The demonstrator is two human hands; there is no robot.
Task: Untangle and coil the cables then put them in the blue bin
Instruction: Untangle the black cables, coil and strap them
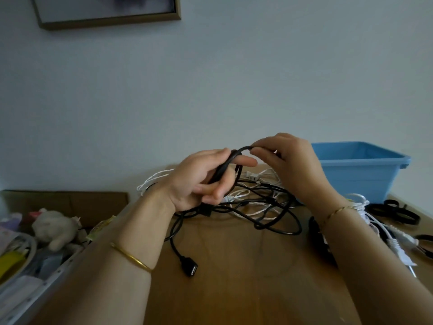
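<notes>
Over our wooden tabletop (234, 266) by a pale wall (234, 78), both our hands' fingers (248, 162) pinch the black cable (225, 166).

Dim, even, cool light; soft focus throughout, with wide-angle bending at the edges.

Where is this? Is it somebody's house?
Probably a room in a home: a framed picture hangs on the wall, a plush toy sits among clutter, and tangled cables lie on a wooden table.
</notes>
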